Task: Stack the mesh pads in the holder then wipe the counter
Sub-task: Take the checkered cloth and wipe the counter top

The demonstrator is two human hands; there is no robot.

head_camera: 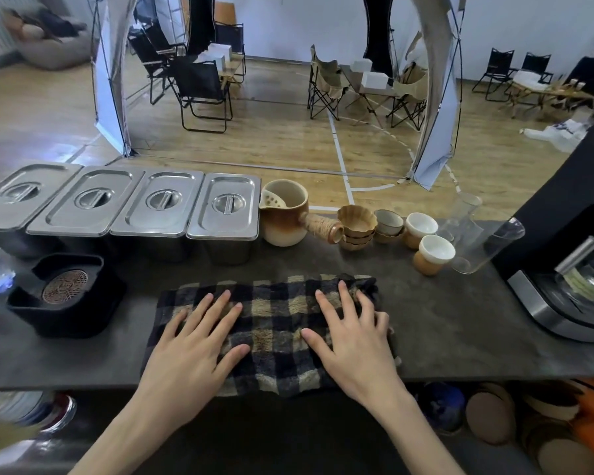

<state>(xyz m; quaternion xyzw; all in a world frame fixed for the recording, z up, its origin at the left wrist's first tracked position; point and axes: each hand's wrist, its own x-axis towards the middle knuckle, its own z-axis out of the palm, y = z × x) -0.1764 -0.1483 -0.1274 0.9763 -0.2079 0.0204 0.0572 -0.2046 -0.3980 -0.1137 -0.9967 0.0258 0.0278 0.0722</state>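
Left hand point(189, 351) and right hand point(354, 344) flat on checked cloth point(271, 323) — fingers point(199, 305) spread; counter point(460, 323) beneath.

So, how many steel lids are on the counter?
4, side by side along the back of the counter: far-left lid, second lid, third lid, and fourth lid beside the pitcher. None appears hidden.

A cloth point(271, 332) checked in black and beige lies on the dark grey surface point(460, 323). Left of the cloth, a black holder point(66, 296) shows a coppery mesh pad point(64, 290). Behind the cloth stand silvery lidded tins point(151, 204) and a cream-and-brown jug point(285, 214).
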